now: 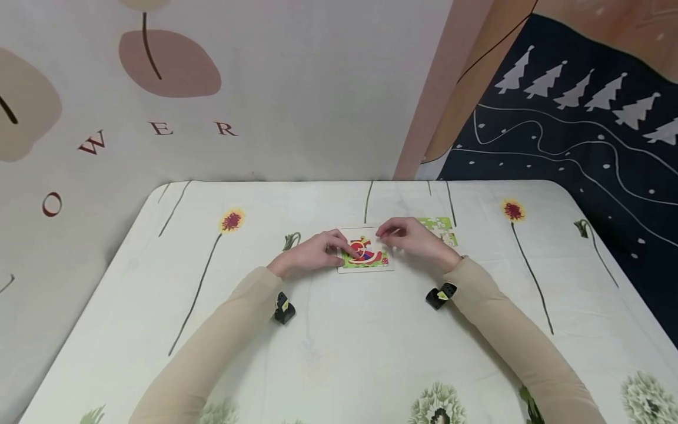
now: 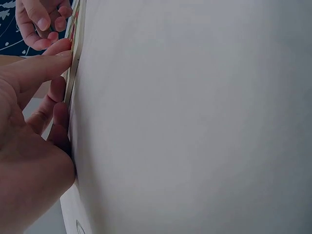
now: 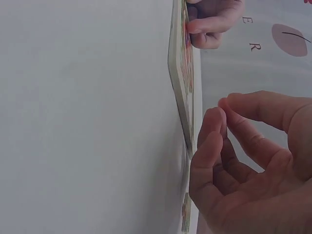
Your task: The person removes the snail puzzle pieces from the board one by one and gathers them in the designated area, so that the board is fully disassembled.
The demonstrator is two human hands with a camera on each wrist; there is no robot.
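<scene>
A small flat puzzle board (image 1: 366, 270) with a pale rim lies near the far middle of the table, showing a red, yellow and blue snail-like picture on green. My left hand (image 1: 312, 252) rests at its left side, with a finger extended onto the picture and the thumb by the left edge. My right hand (image 1: 415, 238) hovers at the board's upper right. In the right wrist view the fingertips of that right hand (image 3: 248, 161) come together, loosely bent, and no piece shows between them. Green printed pieces (image 1: 438, 224) lie beyond the right hand, partly hidden by it.
The table (image 1: 344, 341) wears a white cloth printed with flowers and stems. A pale printed curtain (image 1: 318, 88) hangs behind it, and a dark cloth with white trees (image 1: 582, 129) hangs at the right. Each wrist carries a black camera (image 1: 285, 308).
</scene>
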